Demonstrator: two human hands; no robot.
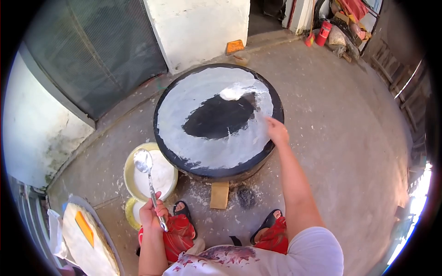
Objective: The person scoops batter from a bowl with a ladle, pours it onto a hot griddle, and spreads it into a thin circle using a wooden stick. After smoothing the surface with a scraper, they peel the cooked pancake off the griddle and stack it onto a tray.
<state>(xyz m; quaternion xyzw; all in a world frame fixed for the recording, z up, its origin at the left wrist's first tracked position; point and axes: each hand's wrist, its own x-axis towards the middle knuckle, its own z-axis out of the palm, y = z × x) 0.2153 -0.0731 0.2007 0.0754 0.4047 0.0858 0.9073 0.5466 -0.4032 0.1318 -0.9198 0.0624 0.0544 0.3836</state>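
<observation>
Concrete floor [331, 119] carries everything, dusted with white flecks and running up to a pale wall [202, 23] at its far edge. Largest on it is a round black griddle [216, 171], set near that far edge just before the wall's corner. A thin coat of white batter [207, 147] covers most of its top. A dark bare patch is left at the middle, and a thicker white blob lies at that patch's far side.

At the floor's near-left corner a stack of pale flat sheets [92, 257] lies on a tray, with an orange scraper [84, 228] on top. Between the stack and the griddle stands a yellow bowl [129, 177] of white batter, touching or just beside the griddle's wall. A smaller yellow dish [131, 214] sits just nearer.

The left hand [153, 211] is clamped around the handle of a metal ladle [143, 160], whose cup hangs over the bowl. The right hand [277, 130] reaches to the griddle's right rim, fingers together on the batter. Whether it grips anything I cannot tell.

A wooden block [219, 194] stands against the griddle's near side, between the person's sandalled feet [183, 209] and the griddle. Clutter with a red canister [323, 32] lies at the far-right corner, well apart.
</observation>
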